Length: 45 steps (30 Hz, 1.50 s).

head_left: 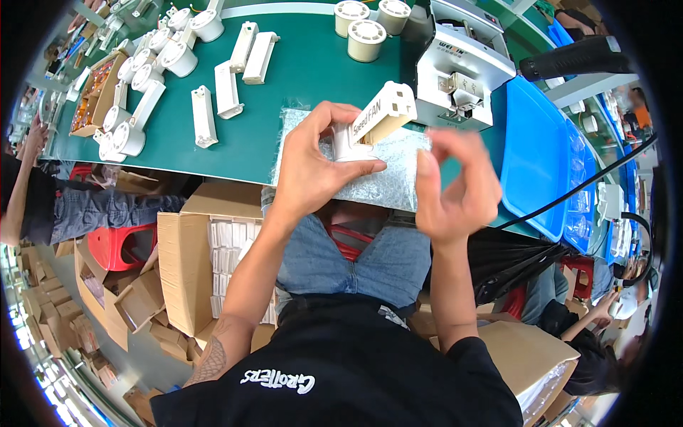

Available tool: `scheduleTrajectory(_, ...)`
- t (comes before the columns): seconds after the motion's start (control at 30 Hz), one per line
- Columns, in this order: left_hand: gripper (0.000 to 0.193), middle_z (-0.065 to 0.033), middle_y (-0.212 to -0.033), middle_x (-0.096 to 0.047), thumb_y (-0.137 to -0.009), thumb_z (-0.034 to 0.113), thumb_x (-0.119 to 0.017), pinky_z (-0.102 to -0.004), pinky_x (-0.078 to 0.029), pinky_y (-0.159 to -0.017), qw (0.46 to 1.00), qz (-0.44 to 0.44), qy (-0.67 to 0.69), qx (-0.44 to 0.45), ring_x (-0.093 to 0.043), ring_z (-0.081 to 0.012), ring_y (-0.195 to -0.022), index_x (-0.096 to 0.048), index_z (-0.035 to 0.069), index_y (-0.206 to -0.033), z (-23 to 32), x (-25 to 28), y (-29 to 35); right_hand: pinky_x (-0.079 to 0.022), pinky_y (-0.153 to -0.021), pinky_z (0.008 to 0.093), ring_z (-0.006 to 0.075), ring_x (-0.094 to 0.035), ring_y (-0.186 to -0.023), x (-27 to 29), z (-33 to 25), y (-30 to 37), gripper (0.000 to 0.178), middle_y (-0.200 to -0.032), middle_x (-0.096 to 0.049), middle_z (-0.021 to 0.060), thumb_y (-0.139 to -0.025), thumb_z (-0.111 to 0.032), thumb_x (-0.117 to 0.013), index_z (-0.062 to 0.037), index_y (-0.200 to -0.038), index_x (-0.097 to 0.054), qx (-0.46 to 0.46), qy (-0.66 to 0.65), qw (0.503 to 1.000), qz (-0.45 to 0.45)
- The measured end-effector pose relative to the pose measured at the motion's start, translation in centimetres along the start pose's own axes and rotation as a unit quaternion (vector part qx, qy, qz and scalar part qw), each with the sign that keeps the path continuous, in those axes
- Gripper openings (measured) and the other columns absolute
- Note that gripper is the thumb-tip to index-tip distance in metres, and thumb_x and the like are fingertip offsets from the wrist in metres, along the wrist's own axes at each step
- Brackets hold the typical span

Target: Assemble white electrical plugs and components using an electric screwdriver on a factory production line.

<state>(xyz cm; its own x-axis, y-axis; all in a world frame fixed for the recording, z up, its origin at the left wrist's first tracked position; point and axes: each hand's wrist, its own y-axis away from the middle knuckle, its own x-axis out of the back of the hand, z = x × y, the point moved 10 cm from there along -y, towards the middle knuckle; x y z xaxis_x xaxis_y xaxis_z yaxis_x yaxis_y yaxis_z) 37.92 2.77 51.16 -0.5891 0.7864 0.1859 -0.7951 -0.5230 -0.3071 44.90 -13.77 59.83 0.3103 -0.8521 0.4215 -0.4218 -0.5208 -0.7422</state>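
My left hand [313,160] is wrapped round the round white base of a handheld fan body [384,114]. Its long box-shaped handle stands tilted up to the right, with the slotted end uppermost. Beneath it lies a sheet of bubble wrap [398,167] at the table's near edge. To the right of the fan body, apart from it, my right hand [459,185] is raised with bent fingers, thumb and forefinger tips close together. Its fingertips are blurred, and anything between them is too small to make out.
On the green table [306,71] are loose white handles [204,117], round slotted fan heads [366,40] and several joined fan bodies [128,137]. A white machine [455,85], a black tool [576,60] and a blue tray [533,156] are at right. Cardboard boxes [181,270] flank my legs.
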Motion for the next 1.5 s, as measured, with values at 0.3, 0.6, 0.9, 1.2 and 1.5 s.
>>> scheduleTrajectory(0.3,0.051,-0.0143,-0.121,-0.071,-0.075,0.007,-0.092,-0.0374,-0.057,-0.093,0.994,0.046,-0.062,-0.081,-0.072,-0.033,-0.11,-0.064,0.004,-0.118,2.0,-0.7,1.2,-0.054,-0.061,0.0435,0.0305,-0.069,-0.07,-3.1,0.4,0.7,0.02,-0.088,-0.068,0.0074,-0.089,-0.01,-0.076,-0.0104,-0.108,-0.071,-0.035,0.225,0.973,-0.035)
scheduleTrajectory(0.6,0.051,-0.0173,-0.121,-0.069,-0.084,0.016,-0.085,-0.0398,-0.056,-0.091,0.992,0.031,-0.087,-0.089,-0.07,-0.0369,-0.109,-0.064,0.0,-0.128,3.0,-0.4,2.1,-0.057,-0.078,0.0446,0.0353,-0.069,-0.099,-0.1,-1.4,0.9,0.021,-0.125,-0.06,0.0152,-0.087,0.002,-0.075,-0.0025,-0.104,-0.064,-0.046,0.114,0.991,-0.048)
scheduleTrajectory(0.9,0.055,-0.0113,-0.117,-0.072,-0.078,0.014,-0.093,-0.0331,-0.053,-0.093,0.995,0.013,-0.099,-0.011,-0.068,-0.0217,-0.102,-0.066,0.003,-0.124,0.5,0.1,2.5,-0.054,-0.085,0.0414,0.027,-0.069,-0.098,10.9,1.5,3.2,0.019,-0.111,-0.066,0.0126,-0.097,-0.008,-0.074,-0.0004,-0.111,-0.063,-0.039,-0.041,0.966,0.252)
scheduleTrajectory(1.2,0.062,-0.0104,-0.13,-0.065,-0.08,0.001,-0.088,-0.0392,-0.049,-0.111,0.998,-0.041,0.036,0.019,-0.063,-0.0223,-0.122,-0.061,0.001,-0.135,0.4,-3.1,1.6,-0.043,-0.046,0.0237,0.0106,-0.055,-0.05,15.0,9.9,-8.8,0.036,-0.088,-0.068,0.0088,-0.11,-0.023,-0.062,0.0026,-0.135,-0.055,-0.219,-0.376,0.838,0.329)
scheduleTrajectory(1.5,0.064,-0.0107,-0.135,-0.064,-0.082,-0.002,-0.087,-0.0372,-0.05,-0.111,0.994,-0.102,0.013,-0.032,-0.063,-0.0212,-0.126,-0.059,0.002,-0.14,0.4,-7.4,0.3,-0.048,-0.058,0.0309,0.0179,-0.06,-0.065,12.9,5.3,-8.6,0.028,-0.084,-0.062,0.0128,-0.114,-0.03,-0.05,-0.004,-0.108,-0.056,0.016,-0.455,0.89,0.036)
